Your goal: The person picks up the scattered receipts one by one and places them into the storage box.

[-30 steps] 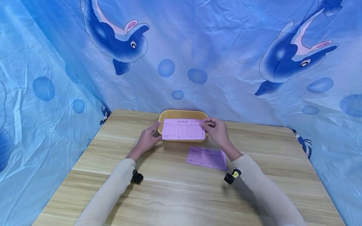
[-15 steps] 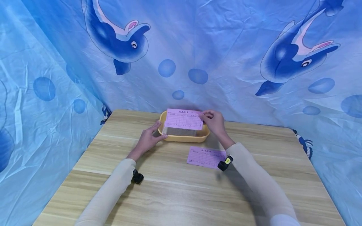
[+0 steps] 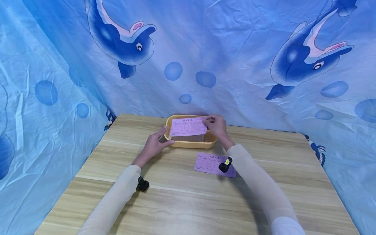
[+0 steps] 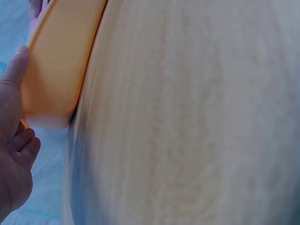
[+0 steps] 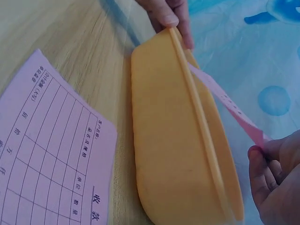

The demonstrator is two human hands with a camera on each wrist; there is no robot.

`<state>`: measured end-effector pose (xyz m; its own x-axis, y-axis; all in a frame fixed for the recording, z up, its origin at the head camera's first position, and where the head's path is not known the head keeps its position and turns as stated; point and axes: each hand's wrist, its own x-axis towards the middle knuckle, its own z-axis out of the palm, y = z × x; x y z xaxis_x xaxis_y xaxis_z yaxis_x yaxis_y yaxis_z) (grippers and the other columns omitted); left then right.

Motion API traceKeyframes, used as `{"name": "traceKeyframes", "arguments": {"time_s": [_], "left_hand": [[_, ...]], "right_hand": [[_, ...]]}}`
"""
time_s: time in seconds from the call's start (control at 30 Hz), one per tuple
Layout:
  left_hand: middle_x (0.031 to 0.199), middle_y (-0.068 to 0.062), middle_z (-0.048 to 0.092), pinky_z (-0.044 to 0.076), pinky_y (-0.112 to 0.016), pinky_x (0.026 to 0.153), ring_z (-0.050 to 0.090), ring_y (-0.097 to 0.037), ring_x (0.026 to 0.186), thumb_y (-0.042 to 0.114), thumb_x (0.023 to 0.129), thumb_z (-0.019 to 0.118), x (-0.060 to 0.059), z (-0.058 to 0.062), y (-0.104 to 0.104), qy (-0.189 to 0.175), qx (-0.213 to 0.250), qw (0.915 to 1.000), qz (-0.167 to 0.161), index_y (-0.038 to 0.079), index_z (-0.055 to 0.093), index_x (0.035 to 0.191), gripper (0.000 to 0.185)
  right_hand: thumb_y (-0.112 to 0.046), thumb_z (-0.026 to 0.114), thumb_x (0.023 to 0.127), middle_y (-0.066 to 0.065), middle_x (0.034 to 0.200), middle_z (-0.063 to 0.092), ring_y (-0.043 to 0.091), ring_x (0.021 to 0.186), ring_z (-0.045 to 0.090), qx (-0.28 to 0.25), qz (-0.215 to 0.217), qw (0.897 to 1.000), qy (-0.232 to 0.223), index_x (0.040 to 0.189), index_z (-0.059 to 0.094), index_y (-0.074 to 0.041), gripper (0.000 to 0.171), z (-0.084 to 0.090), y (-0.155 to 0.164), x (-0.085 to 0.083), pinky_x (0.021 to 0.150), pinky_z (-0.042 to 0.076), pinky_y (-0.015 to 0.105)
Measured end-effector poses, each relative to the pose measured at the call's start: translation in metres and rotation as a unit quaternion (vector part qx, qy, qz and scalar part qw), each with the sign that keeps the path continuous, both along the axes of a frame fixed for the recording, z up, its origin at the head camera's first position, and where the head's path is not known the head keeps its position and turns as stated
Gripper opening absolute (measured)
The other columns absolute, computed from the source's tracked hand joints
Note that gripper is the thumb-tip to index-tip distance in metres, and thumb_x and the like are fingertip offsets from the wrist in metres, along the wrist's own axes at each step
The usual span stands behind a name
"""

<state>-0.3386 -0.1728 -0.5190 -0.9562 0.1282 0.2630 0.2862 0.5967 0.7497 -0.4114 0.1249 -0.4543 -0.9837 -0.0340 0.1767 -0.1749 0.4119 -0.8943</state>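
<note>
1. Desk (image 3: 182,202): pale wood-grain top w/ light and darker bands, runs from the near edge back to the cloth.
2. Backdrop (image 3: 235,49): blue wrinkled cloth printed w/ dolphins and round bubbles, hangs behind the desk and wraps both the left and right sides. Nothing else of the room shows.
3. Yellow basket (image 3: 212,140): oblong, plastic, sits at the far middle of the desk, close to the cloth; a mesh-like dark patch shows inside under the slip.
4. Held pink slip (image 3: 188,126): printed form w/ a grid, over the basket opening, tilted, its right end higher; in the right wrist view it passes above the rim edge-on.
5. Right hand (image 3: 216,125): at the basket's far right corner, fingers (image 5: 262,164) curled and pinching the slip's right edge.
6. Left hand (image 3: 154,143): at the basket's near left corner, fingers relaxed and straight-ish, thumb (image 4: 16,70) against the outer wall; grasps nothing, just touches.
7. 2nd pink slip (image 3: 210,163): lies flat on the desk just near of the basket, right of centre, partly under the right forearm and its wrist cam.
8. Both sleeves are cream; small black cams sit at each wrist.
</note>
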Motion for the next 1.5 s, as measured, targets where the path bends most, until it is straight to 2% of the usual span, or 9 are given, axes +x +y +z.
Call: {"name": "traceKeyframes", "arguments": {"time_s": [0.07,0.23,0.37,0.67,0.9,1.07,1.37,1.5], "left_hand": [[0.162,-0.011,0.036,0.032,-0.049,0.122,0.034,-0.029,0.150,0.054,0.084,0.079,0.000,0.000,0.000,0.000,-0.002,1.0000,-0.001,0.005,0.044,0.153,0.092],[0.162,-0.012,0.036,0.032,-0.049,0.122,0.034,-0.029,0.150,0.052,0.084,0.080,-0.001,0.000,0.000,0.001,0.001,1.0000,-0.005,0.005,0.043,0.153,0.091],[0.161,-0.011,0.036,0.032,-0.047,0.123,0.035,-0.028,0.150,0.051,0.084,0.080,-0.001,-0.001,0.000,0.003,0.003,1.0000,-0.005,0.005,0.044,0.153,0.091],[0.161,-0.012,0.036,0.030,-0.048,0.123,0.035,-0.029,0.150,0.050,0.084,0.081,-0.002,-0.002,-0.001,0.008,0.010,0.9999,-0.009,0.002,0.044,0.152,0.090],[0.161,-0.012,0.036,0.030,-0.050,0.123,0.035,-0.031,0.150,0.049,0.084,0.082,-0.002,-0.002,-0.002,0.007,0.009,0.9999,-0.010,0.002,0.045,0.152,0.090],[0.161,-0.012,0.037,0.029,-0.048,0.124,0.035,-0.028,0.150,0.050,0.084,0.081,-0.001,-0.001,-0.002,0.004,0.011,0.9999,-0.007,0.004,0.045,0.152,0.090],[0.161,-0.012,0.037,0.028,-0.049,0.124,0.034,-0.029,0.150,0.051,0.083,0.081,0.000,0.000,-0.001,0.008,0.005,0.9999,-0.005,0.004,0.046,0.152,0.090],[0.162,-0.012,0.036,0.027,-0.048,0.124,0.033,-0.028,0.151,0.052,0.083,0.080,0.000,0.000,0.000,0.003,0.003,1.0000,-0.002,0.005,0.045,0.152,0.091]], "right_hand": [[-0.010,0.077,0.092,0.017,0.094,0.077,0.026,0.079,0.075,0.015,0.002,1.000,0.004,0.101,0.076,0.000,0.013,-0.001,-0.002,-0.001,0.073,0.065,0.042],[-0.014,0.077,0.093,0.012,0.092,0.077,0.024,0.079,0.073,0.068,-0.001,0.998,0.007,0.099,0.077,-0.004,0.012,-0.005,-0.007,-0.004,0.065,0.062,0.031],[-0.016,0.077,0.092,0.011,0.092,0.077,0.022,0.080,0.073,0.089,-0.001,0.996,0.001,0.099,0.077,-0.005,0.014,-0.008,-0.012,-0.005,0.063,0.059,0.026],[-0.012,0.077,0.091,0.010,0.092,0.075,0.021,0.078,0.071,0.103,-0.005,0.994,-0.019,0.098,0.075,-0.004,0.010,-0.013,-0.022,-0.004,0.064,0.061,0.029],[-0.014,0.077,0.092,0.012,0.096,0.077,0.024,0.087,0.073,0.121,0.005,0.993,-0.010,0.100,0.077,-0.004,0.013,-0.012,-0.020,-0.005,0.075,0.063,0.034],[-0.017,0.076,0.093,0.013,0.099,0.077,0.026,0.092,0.074,0.111,0.022,0.994,0.005,0.102,0.076,-0.003,0.016,-0.006,-0.010,-0.003,0.080,0.063,0.036],[-0.023,0.075,0.096,0.015,0.106,0.076,0.030,0.094,0.074,0.037,0.089,0.995,0.030,0.114,0.074,0.000,0.030,0.017,0.018,0.014,0.080,0.064,0.041],[-0.028,0.076,0.095,0.013,0.109,0.076,0.025,0.096,0.074,0.028,0.099,0.994,0.047,0.120,0.073,-0.003,0.036,0.025,0.034,0.024,0.080,0.064,0.035]]}}
